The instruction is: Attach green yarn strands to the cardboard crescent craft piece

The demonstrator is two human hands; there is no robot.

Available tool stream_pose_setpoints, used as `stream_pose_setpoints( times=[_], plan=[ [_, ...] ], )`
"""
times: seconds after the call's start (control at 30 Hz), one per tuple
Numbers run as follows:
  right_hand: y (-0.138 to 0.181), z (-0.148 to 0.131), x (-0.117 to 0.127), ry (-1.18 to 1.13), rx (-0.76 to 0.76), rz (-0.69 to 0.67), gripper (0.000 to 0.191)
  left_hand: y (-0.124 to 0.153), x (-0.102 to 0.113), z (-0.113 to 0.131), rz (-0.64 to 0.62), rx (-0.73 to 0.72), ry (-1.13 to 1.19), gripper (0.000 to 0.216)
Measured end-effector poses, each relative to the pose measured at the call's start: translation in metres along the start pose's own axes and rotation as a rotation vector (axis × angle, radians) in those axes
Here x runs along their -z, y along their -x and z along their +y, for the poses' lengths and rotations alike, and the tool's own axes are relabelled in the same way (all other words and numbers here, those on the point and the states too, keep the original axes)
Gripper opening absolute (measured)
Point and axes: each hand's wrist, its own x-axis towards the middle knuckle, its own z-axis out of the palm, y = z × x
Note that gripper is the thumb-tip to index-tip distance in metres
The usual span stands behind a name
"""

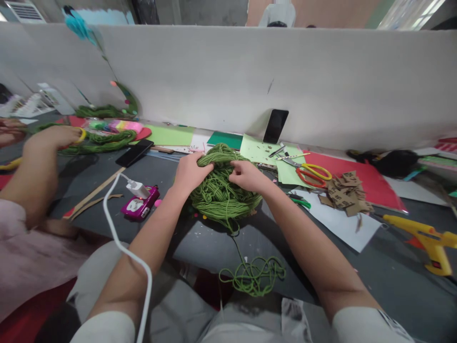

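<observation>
A big tangled bundle of green cord (222,193) lies on the grey table (214,243) in front of me. My left hand (191,172) grips the bundle's upper left side, fingers curled into the strands. My right hand (247,175) pinches strands at its upper right. A loose strand runs down from the bundle over the table edge and ends in a small tangle (254,275) above my lap.
A co-worker's arm (35,162) reaches in at the left near more green cord (103,140). A white charger cable (117,228) and magenta power bank (140,204) lie left; scissors (309,174), cardboard bits (346,193), a yellow glue gun (426,240) right. A phone (275,126) leans on the white partition.
</observation>
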Motion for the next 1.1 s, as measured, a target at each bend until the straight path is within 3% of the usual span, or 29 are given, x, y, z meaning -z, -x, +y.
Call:
stream_pose_setpoints(
  times=[0.1, 0.27, 0.57, 1.1],
  plan=[
    [0.004, -0.002, 0.006, -0.020, -0.021, -0.029, 0.055, 0.001, 0.000, 0.002, 0.000, -0.006, 0.006, 0.018],
    [0.004, -0.007, 0.002, 0.008, 0.028, -0.017, 0.029, 0.002, -0.001, 0.007, -0.018, -0.009, 0.019, 0.018],
    [-0.004, -0.004, -0.020, 0.154, 0.022, 0.108, 0.018, 0.003, -0.003, 0.009, 0.017, -0.038, 0.031, 0.017],
    [-0.009, 0.004, -0.021, 0.182, 0.001, 0.022, 0.040, 0.003, -0.003, 0.006, 0.031, -0.062, 0.054, 0.018]
  ],
)
